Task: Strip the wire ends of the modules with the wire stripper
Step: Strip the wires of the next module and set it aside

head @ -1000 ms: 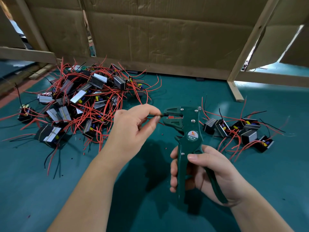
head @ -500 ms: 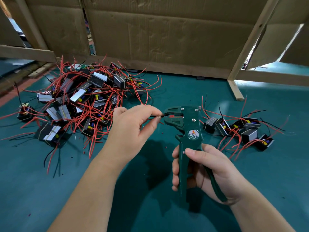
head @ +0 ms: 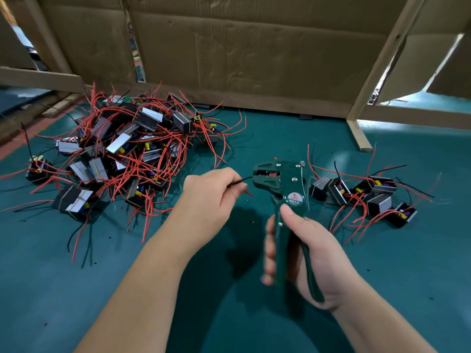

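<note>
My right hand (head: 303, 253) grips the two handles of the green wire stripper (head: 285, 189), held upright with its jaws pointing left. My left hand (head: 211, 197) pinches a thin black wire (head: 240, 180) whose tip lies in the stripper's jaws. A short red wire end pokes out under my left fingers. The module that the wire belongs to is hidden behind my left hand. A big heap of modules with red wires (head: 122, 154) lies at the left. A smaller group of modules (head: 364, 194) lies at the right.
The work surface is a teal mat (head: 76, 289) with small bits of stripped insulation scattered on it. Cardboard walls (head: 242, 47) on a wooden frame (head: 356, 133) close off the back.
My right hand has slid higher on the stripper and squeezed its handles closer together. My left hand still holds the black wire at the jaws.
</note>
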`<state>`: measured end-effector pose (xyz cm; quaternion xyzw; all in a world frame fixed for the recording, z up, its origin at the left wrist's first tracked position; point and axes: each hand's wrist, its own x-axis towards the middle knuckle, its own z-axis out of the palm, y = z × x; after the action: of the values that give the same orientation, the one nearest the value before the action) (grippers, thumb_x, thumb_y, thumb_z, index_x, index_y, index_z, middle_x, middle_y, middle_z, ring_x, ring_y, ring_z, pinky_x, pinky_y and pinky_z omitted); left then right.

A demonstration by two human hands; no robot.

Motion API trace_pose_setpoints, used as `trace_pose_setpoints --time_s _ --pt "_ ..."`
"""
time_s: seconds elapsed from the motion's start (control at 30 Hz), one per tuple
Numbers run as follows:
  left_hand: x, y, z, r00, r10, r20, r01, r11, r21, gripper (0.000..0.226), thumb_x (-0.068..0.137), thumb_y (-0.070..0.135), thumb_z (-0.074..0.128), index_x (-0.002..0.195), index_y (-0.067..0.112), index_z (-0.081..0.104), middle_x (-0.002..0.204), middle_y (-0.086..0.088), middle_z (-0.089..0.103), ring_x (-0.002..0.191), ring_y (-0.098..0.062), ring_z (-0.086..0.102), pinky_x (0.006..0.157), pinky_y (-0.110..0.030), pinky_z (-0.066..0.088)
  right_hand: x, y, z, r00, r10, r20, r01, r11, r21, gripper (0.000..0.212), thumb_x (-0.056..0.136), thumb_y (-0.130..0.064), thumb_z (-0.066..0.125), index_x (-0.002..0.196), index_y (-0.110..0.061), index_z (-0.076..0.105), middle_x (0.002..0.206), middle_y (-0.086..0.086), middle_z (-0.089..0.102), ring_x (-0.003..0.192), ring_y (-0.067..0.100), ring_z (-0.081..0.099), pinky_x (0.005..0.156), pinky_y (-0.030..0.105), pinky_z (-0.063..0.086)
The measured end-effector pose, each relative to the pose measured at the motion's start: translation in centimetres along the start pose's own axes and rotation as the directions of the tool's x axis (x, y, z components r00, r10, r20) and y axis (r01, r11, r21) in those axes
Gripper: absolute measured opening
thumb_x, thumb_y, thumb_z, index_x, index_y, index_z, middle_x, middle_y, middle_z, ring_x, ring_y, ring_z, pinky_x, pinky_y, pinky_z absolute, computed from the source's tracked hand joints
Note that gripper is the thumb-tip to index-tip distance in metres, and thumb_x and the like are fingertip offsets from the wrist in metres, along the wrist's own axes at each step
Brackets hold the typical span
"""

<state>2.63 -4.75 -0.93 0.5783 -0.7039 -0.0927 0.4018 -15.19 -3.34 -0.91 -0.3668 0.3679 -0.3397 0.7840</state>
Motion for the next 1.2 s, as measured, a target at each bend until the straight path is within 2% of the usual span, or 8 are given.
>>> trace_pose_setpoints --time_s 0.13,0.3,0.47,0.53,0.9,1.0,1.13,1.2 --pt "0.1 -0.3 -0.3 0.986 -0.131 -0.107 0.111 0.978 -0.176 0.016 0.095 0.022 0.056 0.084 0.013 0.063 0.056 0.010 0.046 0.053 -0.003 0.040 0.054 -0.013 0.032 0.3 -1.0 -1.3 0.997 0.012 0.078 -0.025 0.985 0.173 0.045 0.065 -0.035 0.061 0.094 -0.001 0.062 0.079 0.021 0.061 0.068 0.035 0.062 0.065 0.048 0.056" --pt "0.3 -0.1 -0.1 0.968 -0.210 -0.137 0.147 0.917 -0.371 0.017 0.094 0.016 0.058 0.077 0.016 0.059 0.052 0.022 0.051 0.047 0.002 0.041 0.050 -0.007 0.031 0.2 -0.6 -1.6 0.978 0.057 0.200 -0.085 0.987 0.137 0.048 0.058 -0.026 0.074 0.097 0.001 0.064 0.083 0.025 0.061 0.072 0.037 0.063 0.069 0.050 0.055" --pt "0.2 0.3 0.1 0.968 -0.212 -0.134 0.129 0.878 -0.461 0.015 0.090 0.017 0.064 0.075 0.021 0.062 0.059 0.006 0.059 0.053 -0.003 0.043 0.051 -0.020 0.036 -0.1 0.0 -1.0 0.942 0.025 0.334 -0.046 0.997 0.054 0.051 0.058 -0.023 0.081 0.100 0.001 0.064 0.085 0.028 0.060 0.072 0.038 0.062 0.073 0.054 0.052" --pt "0.1 0.3 0.1 0.965 -0.212 -0.154 0.119 0.877 -0.465 0.016 0.089 0.017 0.065 0.073 0.023 0.063 0.062 -0.004 0.059 0.056 -0.010 0.044 0.052 -0.029 0.037 -0.2 0.2 -0.9 0.946 0.016 0.323 -0.031 0.999 0.042 0.040 0.064 -0.017 0.073 0.099 0.001 0.064 0.084 0.028 0.060 0.071 0.038 0.063 0.071 0.053 0.053" --pt "0.2 0.3 0.4 0.964 -0.226 -0.143 0.137 0.877 -0.460 0.019 0.084 0.034 0.062 0.068 0.023 0.060 0.051 0.010 0.048 0.048 -0.005 0.034 0.047 -0.020 0.028 -0.7 0.1 -0.4 0.986 0.014 0.168 -0.008 0.999 -0.034 0.029 0.071 -0.031 0.074 0.084 -0.006 0.065 0.069 0.023 0.058 0.054 0.032 0.058 0.055 0.042 0.052" --pt "0.2 0.3 0.7 0.972 -0.201 -0.120 0.125 0.880 -0.457 0.022 0.089 0.044 0.049 0.089 0.024 0.057 0.052 0.012 0.042 0.048 -0.004 0.031 0.048 -0.019 0.028 -0.5 0.2 0.1 1.000 -0.017 0.013 0.017 0.999 -0.045 0.036 0.073 -0.033 0.074 0.079 -0.004 0.054 0.056 0.016 0.049 0.039 0.025 0.047 0.045 0.034 0.048" --pt "0.1 1.0 1.4 0.959 -0.284 -0.008 0.220 0.761 -0.611 0.040 0.089 0.061 0.029 0.103 0.028 0.045 0.058 0.012 0.035 0.056 -0.010 0.032 0.056 -0.026 0.032 -0.2 0.1 0.4 0.999 -0.024 -0.030 0.024 1.000 0.020 0.034 0.066 -0.030 0.074 0.079 -0.006 0.053 0.058 0.013 0.050 0.042 0.025 0.046 0.044 0.033 0.047" --pt "0.5 2.0 1.3 0.911 -0.411 0.041 0.295 0.576 -0.763 0.048 0.091 0.065 0.023 0.098 0.023 0.045 0.053 0.012 0.034 0.050 -0.006 0.033 0.054 -0.018 0.033 -0.1 -0.1 0.2 0.998 -0.050 0.047 0.043 0.991 0.125 0.037 0.063 -0.032 0.070 0.085 -0.005 0.059 0.077 0.017 0.060 0.053 0.029 0.057 0.053 0.041 0.054"
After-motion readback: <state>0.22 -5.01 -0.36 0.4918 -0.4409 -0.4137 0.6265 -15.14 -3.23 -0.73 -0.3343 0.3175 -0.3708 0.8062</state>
